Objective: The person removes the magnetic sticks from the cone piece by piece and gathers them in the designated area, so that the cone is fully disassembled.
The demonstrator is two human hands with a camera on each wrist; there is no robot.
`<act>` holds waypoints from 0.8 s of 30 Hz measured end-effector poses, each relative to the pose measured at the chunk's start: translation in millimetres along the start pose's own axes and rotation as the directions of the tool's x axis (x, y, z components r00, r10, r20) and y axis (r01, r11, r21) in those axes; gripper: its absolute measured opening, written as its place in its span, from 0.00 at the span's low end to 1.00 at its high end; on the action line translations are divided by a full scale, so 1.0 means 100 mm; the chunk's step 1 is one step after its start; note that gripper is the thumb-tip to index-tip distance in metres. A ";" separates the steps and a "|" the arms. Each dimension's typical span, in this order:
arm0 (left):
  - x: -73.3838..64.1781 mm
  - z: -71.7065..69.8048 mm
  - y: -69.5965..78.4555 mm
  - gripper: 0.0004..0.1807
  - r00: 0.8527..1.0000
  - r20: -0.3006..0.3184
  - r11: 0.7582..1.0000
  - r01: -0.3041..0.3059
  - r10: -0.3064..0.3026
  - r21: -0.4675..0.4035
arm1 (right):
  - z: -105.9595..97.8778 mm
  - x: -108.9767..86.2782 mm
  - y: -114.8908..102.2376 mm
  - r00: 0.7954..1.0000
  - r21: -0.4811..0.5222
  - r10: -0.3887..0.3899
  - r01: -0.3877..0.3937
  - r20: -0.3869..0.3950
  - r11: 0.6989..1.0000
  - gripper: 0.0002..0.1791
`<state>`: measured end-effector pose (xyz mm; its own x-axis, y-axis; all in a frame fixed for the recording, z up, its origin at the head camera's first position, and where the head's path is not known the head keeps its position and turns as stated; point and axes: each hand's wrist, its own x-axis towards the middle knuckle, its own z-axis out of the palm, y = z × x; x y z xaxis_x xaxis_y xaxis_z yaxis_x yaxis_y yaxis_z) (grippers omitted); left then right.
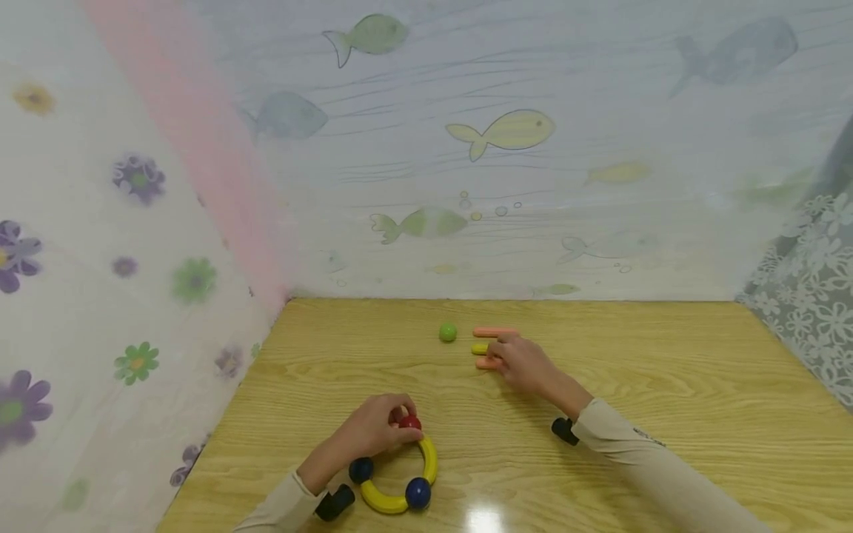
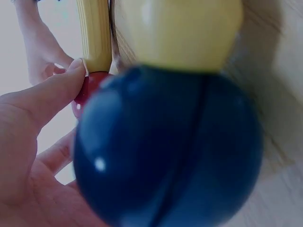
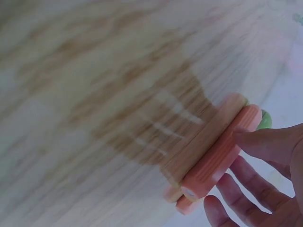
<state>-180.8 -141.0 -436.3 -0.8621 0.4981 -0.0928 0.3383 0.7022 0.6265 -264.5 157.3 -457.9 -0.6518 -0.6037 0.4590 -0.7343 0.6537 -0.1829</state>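
My left hand (image 1: 376, 426) pinches a red ball (image 1: 409, 423) between thumb and fingers. The ball joins a ring-like chain of curved yellow sticks (image 1: 430, 460) and dark blue balls (image 1: 417, 493) on the table; my hand hides its upper left side. Close to the left wrist camera, another dark blue ball (image 2: 168, 151) covers part of the hand. Farther back, my right hand (image 1: 526, 366) holds an orange stick (image 3: 222, 151), thumb on top and fingers along its side. Beside that stick lie a yellow stick (image 1: 478, 349) and a second orange stick (image 1: 494, 332).
A green ball (image 1: 448, 332) sits left of the sticks. The wood-grain table (image 1: 633, 444) meets a fish-patterned wall covering (image 1: 413, 148) at the back and a flowered one (image 1: 80, 296) on the left. White lace-like flowered cloth (image 1: 823, 296) hangs at the right.
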 end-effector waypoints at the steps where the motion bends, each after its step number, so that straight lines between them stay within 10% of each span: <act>1: 0.00 0.00 0.00 0.16 1.000 -0.003 1.000 0.003 -0.003 -0.002 | 0.00 0.00 -0.01 1.000 0.006 -0.006 0.007 -0.009 1.000 0.04; 15: -0.02 -0.02 -0.04 0.14 1.000 -0.020 1.000 0.011 -0.011 0.027 | -0.23 -0.02 -0.25 0.967 0.137 0.149 -0.179 0.207 0.974 0.08; 24: -0.05 0.01 -0.06 0.13 0.996 -0.083 0.998 -0.010 0.015 0.063 | -0.22 -0.07 -0.57 0.954 0.283 0.045 -0.133 0.297 0.950 0.07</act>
<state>-177.6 -147.3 -440.4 -0.8851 0.4650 -0.0191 0.3700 0.7281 0.5770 -214.2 134.1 -431.7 -0.7112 -0.6817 0.1714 -0.6643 0.5721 -0.4810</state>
